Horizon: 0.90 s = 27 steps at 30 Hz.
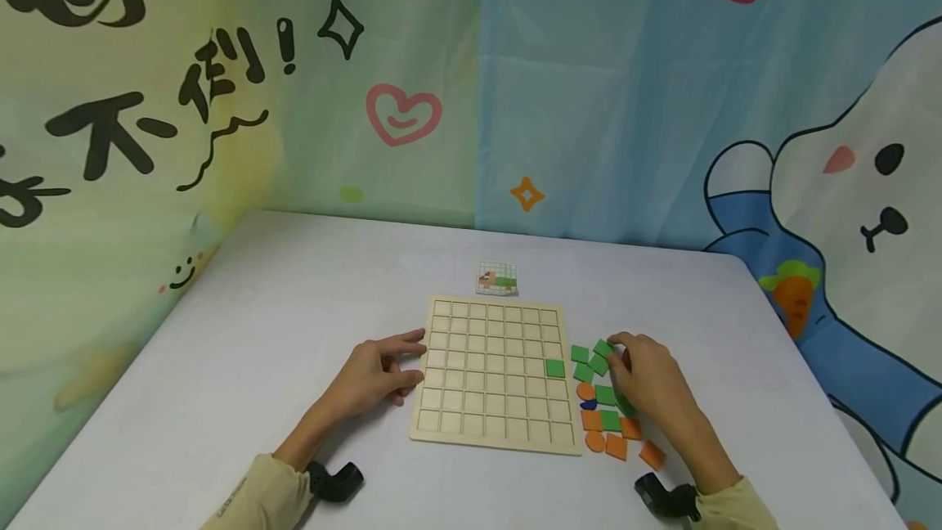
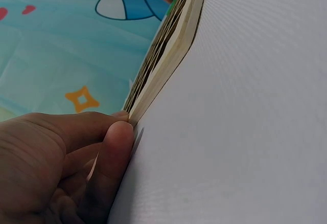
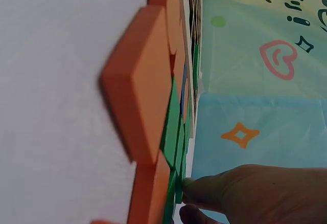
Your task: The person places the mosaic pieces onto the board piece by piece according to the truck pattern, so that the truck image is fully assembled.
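Note:
A square wooden grid board [image 1: 486,447] lies on the table, with one green square tile [image 1: 555,369] in a cell near its right side. At the board's left edge my left hand [image 1: 379,375] rests its index finger and thumb, spaced apart along the edge. In the left wrist view the fingertips [image 2: 120,134] meet the board's edge [image 2: 168,63]. My right hand [image 1: 653,375] is over the loose tiles right of the board, its fingertips right at a green square tile [image 1: 603,348]. I cannot tell whether it grips that tile.
Around the right hand lie several green square tiles [image 1: 605,395], orange squares [image 1: 616,447], orange round pieces [image 1: 594,442] and a dark blue piece [image 1: 589,405]. Beyond the board sits a small picture card [image 1: 496,278]. Printed cloth [image 1: 589,105] hangs behind the white table [image 1: 331,268].

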Each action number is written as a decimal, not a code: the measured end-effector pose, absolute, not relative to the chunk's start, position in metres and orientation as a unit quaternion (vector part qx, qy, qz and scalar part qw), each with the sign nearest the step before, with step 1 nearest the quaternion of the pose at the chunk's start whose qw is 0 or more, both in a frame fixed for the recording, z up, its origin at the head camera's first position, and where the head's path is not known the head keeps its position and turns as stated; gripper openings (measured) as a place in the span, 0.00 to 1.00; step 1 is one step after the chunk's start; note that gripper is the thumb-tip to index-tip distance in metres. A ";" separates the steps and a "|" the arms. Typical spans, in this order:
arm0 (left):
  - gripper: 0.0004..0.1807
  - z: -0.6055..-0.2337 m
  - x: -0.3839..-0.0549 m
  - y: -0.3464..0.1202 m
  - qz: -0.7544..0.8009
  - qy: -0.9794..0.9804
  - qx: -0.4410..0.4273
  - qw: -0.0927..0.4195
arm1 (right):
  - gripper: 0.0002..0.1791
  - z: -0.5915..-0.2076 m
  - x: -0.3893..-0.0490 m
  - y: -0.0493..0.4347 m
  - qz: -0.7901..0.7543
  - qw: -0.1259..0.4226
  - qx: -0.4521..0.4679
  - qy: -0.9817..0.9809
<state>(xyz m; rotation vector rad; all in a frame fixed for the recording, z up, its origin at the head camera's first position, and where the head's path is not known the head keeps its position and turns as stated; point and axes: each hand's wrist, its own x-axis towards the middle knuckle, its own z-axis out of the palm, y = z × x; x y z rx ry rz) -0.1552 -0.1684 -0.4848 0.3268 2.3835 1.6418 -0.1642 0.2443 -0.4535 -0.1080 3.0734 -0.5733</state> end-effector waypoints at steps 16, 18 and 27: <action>0.25 -0.485 -0.155 -0.168 0.564 0.810 0.112 0.113 | 0.20 -0.450 -0.165 0.245 -0.177 0.021 -0.010 0.984; 0.25 -0.484 -0.155 -0.168 0.565 0.809 0.111 0.115 | 0.20 -0.450 -0.165 0.245 -0.176 0.022 -0.008 0.984; 0.25 -0.483 -0.155 -0.168 0.568 0.807 0.107 0.120 | 0.23 -0.448 -0.165 0.245 -0.178 0.034 0.010 0.983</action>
